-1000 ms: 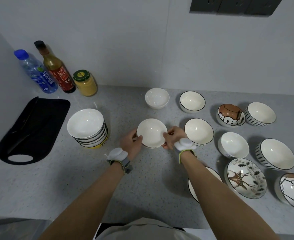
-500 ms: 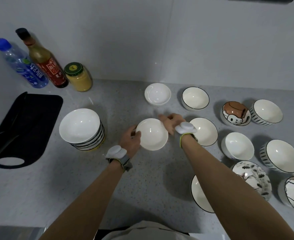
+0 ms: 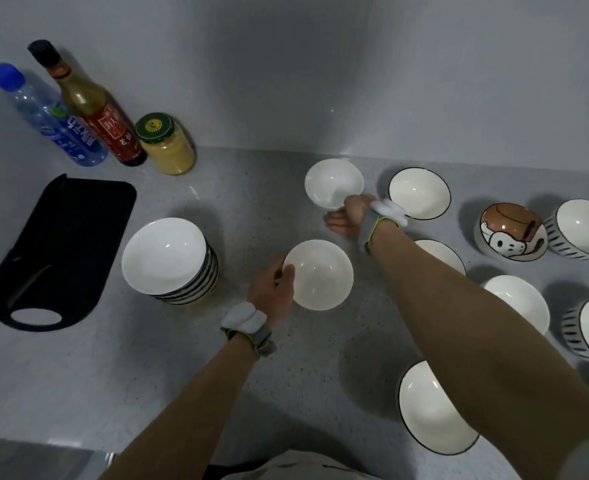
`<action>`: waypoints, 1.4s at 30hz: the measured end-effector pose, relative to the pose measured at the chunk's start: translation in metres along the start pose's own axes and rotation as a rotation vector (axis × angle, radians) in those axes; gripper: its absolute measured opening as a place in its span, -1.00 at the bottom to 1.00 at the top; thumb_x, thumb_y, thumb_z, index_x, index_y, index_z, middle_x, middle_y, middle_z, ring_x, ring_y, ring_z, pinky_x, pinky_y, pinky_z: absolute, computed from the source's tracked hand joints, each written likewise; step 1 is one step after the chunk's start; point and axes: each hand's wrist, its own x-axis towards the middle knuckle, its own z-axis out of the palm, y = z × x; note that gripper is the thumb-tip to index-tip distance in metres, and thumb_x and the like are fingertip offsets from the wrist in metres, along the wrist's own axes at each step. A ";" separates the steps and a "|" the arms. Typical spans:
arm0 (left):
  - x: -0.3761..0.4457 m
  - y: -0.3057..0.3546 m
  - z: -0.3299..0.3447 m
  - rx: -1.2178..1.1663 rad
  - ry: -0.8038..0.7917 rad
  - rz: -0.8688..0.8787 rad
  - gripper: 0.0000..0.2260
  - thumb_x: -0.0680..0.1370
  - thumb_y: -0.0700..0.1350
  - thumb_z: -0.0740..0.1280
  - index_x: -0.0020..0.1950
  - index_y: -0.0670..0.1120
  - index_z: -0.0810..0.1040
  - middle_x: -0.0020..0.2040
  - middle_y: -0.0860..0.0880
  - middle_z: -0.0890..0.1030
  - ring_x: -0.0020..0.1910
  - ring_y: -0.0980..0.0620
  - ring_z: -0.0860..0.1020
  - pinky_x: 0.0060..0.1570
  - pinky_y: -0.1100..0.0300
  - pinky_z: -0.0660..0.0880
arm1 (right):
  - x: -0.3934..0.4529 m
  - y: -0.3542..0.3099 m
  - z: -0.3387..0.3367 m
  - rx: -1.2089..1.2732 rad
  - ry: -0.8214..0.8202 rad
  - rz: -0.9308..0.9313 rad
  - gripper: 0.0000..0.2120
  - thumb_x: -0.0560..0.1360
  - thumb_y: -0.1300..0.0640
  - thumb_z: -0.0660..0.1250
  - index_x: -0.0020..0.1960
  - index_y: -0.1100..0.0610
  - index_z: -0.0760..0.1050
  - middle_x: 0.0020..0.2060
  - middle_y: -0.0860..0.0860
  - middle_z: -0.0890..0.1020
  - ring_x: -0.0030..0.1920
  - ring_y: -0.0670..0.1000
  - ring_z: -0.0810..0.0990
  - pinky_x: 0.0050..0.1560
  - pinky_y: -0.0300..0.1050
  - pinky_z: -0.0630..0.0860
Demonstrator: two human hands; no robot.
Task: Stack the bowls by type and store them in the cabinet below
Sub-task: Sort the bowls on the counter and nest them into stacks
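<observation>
The left hand [image 3: 274,289] curls its fingers round the rim of a smooth, round white bowl [image 3: 319,274] over the speckled grey counter [image 3: 147,375]. The right hand [image 3: 350,213] grips the near rim of a second glossy white bowl [image 3: 333,183] farther back.

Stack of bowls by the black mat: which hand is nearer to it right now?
Left. The left hand holds a plain white bowl just right of the stack of bowls; the right hand is farther back-right, gripping another white bowl.

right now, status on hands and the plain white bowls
Left hand grips near plain white bowl. Right hand grips far plain white bowl. Neither stacked yet. Countertop between them bare.
</observation>
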 end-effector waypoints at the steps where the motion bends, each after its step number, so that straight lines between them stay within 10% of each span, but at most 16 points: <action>1: -0.002 0.001 0.000 -0.005 0.000 -0.007 -0.66 0.63 0.02 0.17 0.38 0.01 0.45 0.11 -0.09 0.62 0.08 -0.13 0.59 0.03 -0.12 0.59 | -0.003 -0.002 -0.001 -0.019 -0.004 -0.008 -0.60 0.65 0.18 -0.10 0.22 0.37 0.41 -0.07 0.26 0.62 -0.15 0.16 0.57 -0.10 -0.07 0.56; 5: -0.010 0.006 0.000 -0.073 0.001 -0.072 -0.67 0.63 0.04 0.17 0.37 0.01 0.46 0.08 -0.01 0.57 0.10 -0.10 0.55 0.10 -0.14 0.56 | -0.027 -0.008 -0.012 -0.038 -0.042 -0.058 -0.63 0.64 0.20 -0.06 0.22 0.40 0.41 0.23 0.34 0.52 0.05 0.22 0.58 0.02 0.02 0.53; 17: -0.038 0.021 -0.007 -0.323 -0.111 -0.391 -0.58 0.61 0.17 0.12 0.18 -0.14 0.49 0.05 -0.12 0.55 -0.08 -0.07 0.54 -0.21 0.07 0.54 | -0.111 0.026 -0.025 -0.075 -0.006 -0.149 -0.64 0.63 0.22 -0.05 -0.30 0.23 0.30 -0.38 0.16 0.44 -0.74 -0.08 0.42 -0.69 -0.28 0.38; 22: -0.042 0.024 -0.009 -0.407 -0.108 -0.411 -0.68 0.59 0.11 0.19 0.12 -0.12 0.48 0.09 -0.13 0.53 -0.15 -0.03 0.52 -0.13 0.02 0.55 | -0.128 0.057 -0.028 -0.061 0.022 -0.215 -0.75 0.57 0.30 -0.03 -0.22 0.16 0.32 -0.50 0.15 0.41 -0.67 -0.03 0.36 -0.64 -0.33 0.34; 27: -0.041 0.027 -0.012 -0.403 -0.111 -0.382 -0.68 0.59 0.15 0.14 0.19 -0.04 0.45 0.25 -0.13 0.50 0.08 -0.09 0.51 -0.04 -0.02 0.56 | -0.135 0.077 -0.030 -0.183 -0.037 -0.237 -0.61 0.56 0.32 -0.06 0.31 0.44 0.31 -0.48 0.13 0.43 -0.64 -0.02 0.38 -0.58 -0.28 0.37; 42: -0.038 0.032 0.000 -0.367 -0.023 -0.338 -0.45 0.61 0.24 0.02 0.41 -0.11 0.36 0.24 -0.16 0.51 0.02 -0.14 0.56 -0.15 -0.04 0.58 | -0.115 0.100 -0.021 -0.605 0.135 -0.568 -0.67 0.52 0.15 0.07 0.23 0.17 0.44 -0.15 0.25 0.66 -0.14 0.27 0.64 -0.05 0.18 0.60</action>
